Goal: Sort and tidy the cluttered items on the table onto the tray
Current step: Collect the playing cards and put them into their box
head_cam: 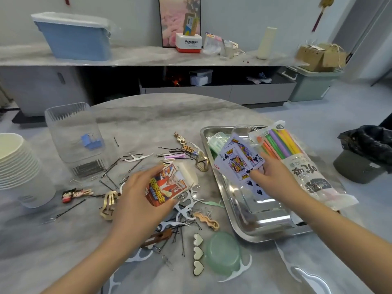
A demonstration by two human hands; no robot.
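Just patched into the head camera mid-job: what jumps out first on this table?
The two hands at centre: the left hand grips a red card box over a scatter of hairpins, and the right hand holds fanned playing cards above the steel tray. A bag of coloured straws lies along the tray's right side.

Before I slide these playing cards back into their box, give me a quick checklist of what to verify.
1. Left hand grips the card box: ok.
2. Right hand holds the playing cards: ok.
3. Cards squared into one stack: not ok, they are fanned.
4. Box opening faces the cards: cannot tell.
5. Bare space on the tray for the box: ok.
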